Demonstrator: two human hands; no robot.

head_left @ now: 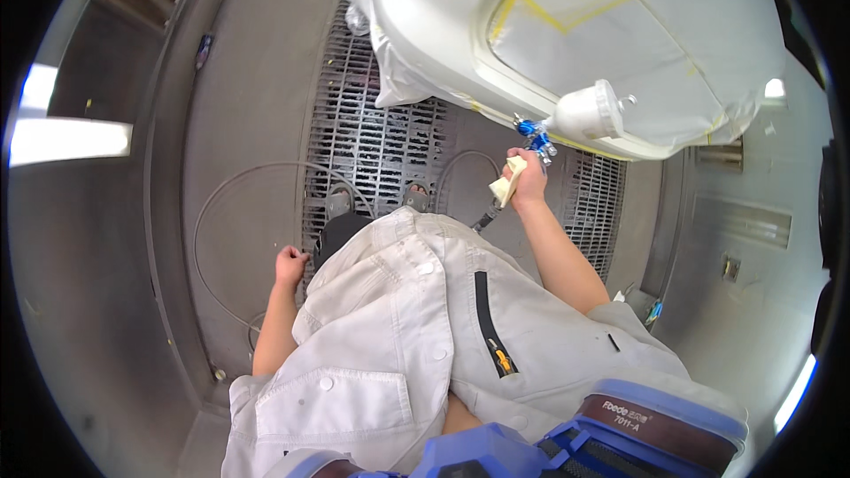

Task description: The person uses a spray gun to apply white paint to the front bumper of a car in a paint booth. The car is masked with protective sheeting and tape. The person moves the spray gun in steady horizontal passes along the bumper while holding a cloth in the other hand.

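Observation:
My right hand (526, 181) grips a blue-and-silver spray gun (537, 140) by its handle, with a folded pale yellow piece (505, 181) at the grip. A white cup (580, 111) sits on the gun, and a hose (489, 217) hangs below. Just behind the gun is a white vehicle panel (482, 53), largely covered in translucent film with yellow masking tape (562, 25). At lower left, my left hand (290, 265) hangs by the side of my light grey work suit (354, 319), fingers curled, with nothing visible in them.
A metal floor grate (372, 106) runs under my sandalled feet, and another grate (593, 212) lies to the right. Hose loops (209, 204) lie across the grey floor (248, 124). Metal walls (97, 265) enclose both sides. A blue respirator (478, 447) juts into the lower edge.

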